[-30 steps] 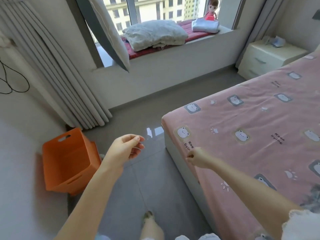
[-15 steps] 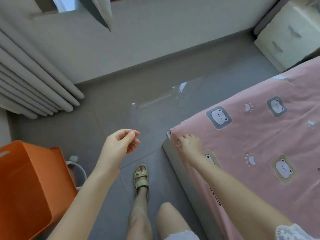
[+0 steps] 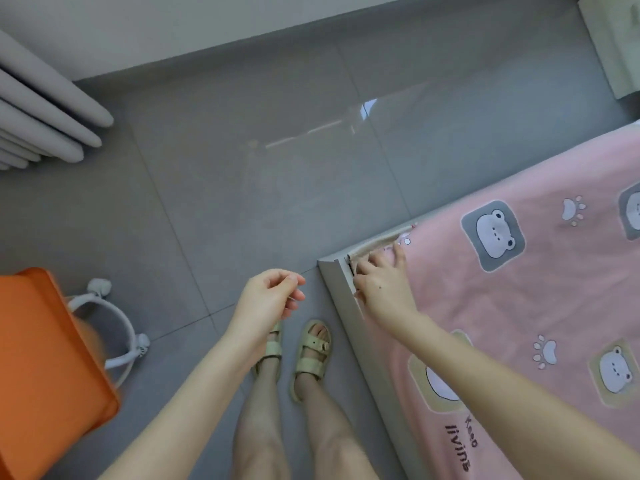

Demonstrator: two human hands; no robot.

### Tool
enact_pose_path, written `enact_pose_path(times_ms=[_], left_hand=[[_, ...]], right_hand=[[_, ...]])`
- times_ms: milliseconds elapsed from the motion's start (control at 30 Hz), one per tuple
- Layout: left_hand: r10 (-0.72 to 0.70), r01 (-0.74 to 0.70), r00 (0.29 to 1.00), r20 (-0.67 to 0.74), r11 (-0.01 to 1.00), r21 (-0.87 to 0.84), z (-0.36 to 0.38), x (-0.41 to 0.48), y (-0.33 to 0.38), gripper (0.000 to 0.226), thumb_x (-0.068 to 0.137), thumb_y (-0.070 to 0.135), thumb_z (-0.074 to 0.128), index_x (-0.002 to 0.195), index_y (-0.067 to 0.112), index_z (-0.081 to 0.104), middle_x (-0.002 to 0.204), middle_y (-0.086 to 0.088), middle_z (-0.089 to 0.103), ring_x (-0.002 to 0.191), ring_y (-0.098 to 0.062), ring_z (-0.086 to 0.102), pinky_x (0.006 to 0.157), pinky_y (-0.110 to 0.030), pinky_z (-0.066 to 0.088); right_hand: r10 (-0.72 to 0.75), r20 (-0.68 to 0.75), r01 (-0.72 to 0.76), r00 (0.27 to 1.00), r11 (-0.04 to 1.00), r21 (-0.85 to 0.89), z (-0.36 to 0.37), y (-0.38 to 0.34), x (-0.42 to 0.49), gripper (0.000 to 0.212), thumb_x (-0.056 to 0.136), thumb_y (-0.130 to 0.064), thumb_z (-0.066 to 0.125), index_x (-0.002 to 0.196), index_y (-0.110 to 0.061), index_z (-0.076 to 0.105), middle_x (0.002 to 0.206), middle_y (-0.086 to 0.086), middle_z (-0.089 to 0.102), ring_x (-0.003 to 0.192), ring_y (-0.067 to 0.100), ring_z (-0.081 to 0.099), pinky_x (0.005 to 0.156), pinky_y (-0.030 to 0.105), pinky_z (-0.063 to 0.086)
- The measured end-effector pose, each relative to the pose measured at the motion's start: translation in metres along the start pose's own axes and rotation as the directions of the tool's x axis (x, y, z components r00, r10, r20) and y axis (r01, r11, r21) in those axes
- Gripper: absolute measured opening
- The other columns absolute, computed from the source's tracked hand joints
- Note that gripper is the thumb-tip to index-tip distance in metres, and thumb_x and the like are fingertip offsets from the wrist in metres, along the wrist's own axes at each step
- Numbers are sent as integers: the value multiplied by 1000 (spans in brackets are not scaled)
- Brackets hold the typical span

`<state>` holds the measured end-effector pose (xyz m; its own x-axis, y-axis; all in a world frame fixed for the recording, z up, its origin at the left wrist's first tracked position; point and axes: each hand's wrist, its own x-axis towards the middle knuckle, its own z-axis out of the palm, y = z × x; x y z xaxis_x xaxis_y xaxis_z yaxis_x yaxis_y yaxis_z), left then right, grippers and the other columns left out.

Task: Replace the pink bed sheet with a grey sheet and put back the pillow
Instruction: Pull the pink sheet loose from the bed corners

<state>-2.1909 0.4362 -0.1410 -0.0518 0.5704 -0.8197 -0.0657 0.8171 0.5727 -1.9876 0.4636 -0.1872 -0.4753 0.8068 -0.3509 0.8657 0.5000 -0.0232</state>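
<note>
The pink bed sheet, printed with grey bear patches and paw marks, covers the bed at the right. My right hand is at the bed's near corner, its fingers curled into the sheet's edge, which is lifted a little off the mattress there. My left hand hangs over the floor to the left of the corner, fingers loosely curled and holding nothing. No grey sheet and no pillow are in view.
The grey bed frame edges the corner. An orange plastic bin stands at the left with a white ring-shaped object beside it. Curtain folds hang at upper left, a pale nightstand at upper right. My sandalled feet stand on grey floor tiles.
The view has tilted down from the window to the floor and bed corner. My right hand slid along the sheet's edge to the corner and hooked its fingers under it. My left hand stayed hovering.
</note>
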Motion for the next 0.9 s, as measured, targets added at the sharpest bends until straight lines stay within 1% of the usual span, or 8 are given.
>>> enact_pose_path(times_ms=[100, 233, 333, 500, 633, 733, 833, 900], left_hand=[[-136, 140, 987, 80, 989, -40, 33, 9, -4, 17, 97, 17, 50, 86, 9, 60, 74, -4, 57, 62, -14, 53, 55, -20, 47], [-374, 377, 888, 269, 925, 43, 84, 6, 0, 42, 90, 48, 55, 108, 10, 56, 99, -11, 60, 81, -23, 62, 67, -32, 56], [-437, 466, 806, 399, 885, 27, 116, -4, 7, 41, 86, 52, 59, 91, 12, 56, 77, -8, 62, 61, -17, 57, 69, -32, 57], [-423, 456, 858, 293, 889, -51, 146, -17, 19, 31, 87, 41, 62, 78, 13, 52, 69, -6, 51, 55, -15, 46, 47, -17, 48], [-393, 411, 907, 152, 904, -116, 156, -25, 26, 29, 86, 35, 63, 83, 9, 52, 70, -7, 53, 58, -15, 52, 52, -20, 48], [-387, 400, 913, 126, 911, -103, 158, -27, 28, 30, 88, 34, 65, 79, 12, 47, 71, -3, 51, 63, -13, 52, 62, -23, 47], [-348, 347, 937, 44, 938, 14, 161, -20, 23, 32, 83, 36, 69, 72, 11, 51, 72, -6, 57, 68, -20, 59, 74, -31, 53], [-321, 321, 947, 4, 946, 45, 164, -17, 22, 29, 82, 30, 69, 69, 10, 53, 66, -6, 56, 61, -21, 59, 65, -31, 55]], right_hand=[[15, -202, 26, 979, 979, 202, -23, 6, -38, 17, 72, -20, 50, 57, -19, 58, 67, -11, 56, 83, 21, 57, 103, 52, 22], [84, -238, 31, 968, 897, 441, -67, 11, -84, 17, 78, -27, 54, 63, -19, 59, 71, -15, 59, 86, 7, 53, 104, 42, 23], [140, -169, -1, 976, 774, 633, -99, 24, -103, 16, 80, -31, 59, 67, -22, 61, 76, -17, 61, 87, 4, 56, 101, 39, 28], [162, -115, 4, 980, 561, 828, -154, 42, -123, 16, 80, -30, 61, 69, -19, 65, 80, -13, 65, 89, 13, 60, 91, 41, 37], [176, -95, 19, 980, 390, 921, -183, 63, -150, 16, 79, -32, 66, 69, -20, 66, 78, -5, 67, 85, 20, 61, 84, 31, 43], [215, -59, 5, 975, 244, 970, -195, 79, -165, 26, 77, -44, 69, 69, -19, 67, 78, -2, 67, 85, 21, 60, 80, 22, 44], [239, -51, 5, 970, 192, 981, -195, 86, -172, 26, 75, -45, 71, 68, -20, 68, 78, -1, 67, 84, 21, 59, 78, 21, 44], [250, -60, 15, 966, 180, 984, -195, 86, -174, 25, 76, -44, 71, 69, -20, 68, 79, -1, 66, 85, 21, 59, 78, 22, 45]])
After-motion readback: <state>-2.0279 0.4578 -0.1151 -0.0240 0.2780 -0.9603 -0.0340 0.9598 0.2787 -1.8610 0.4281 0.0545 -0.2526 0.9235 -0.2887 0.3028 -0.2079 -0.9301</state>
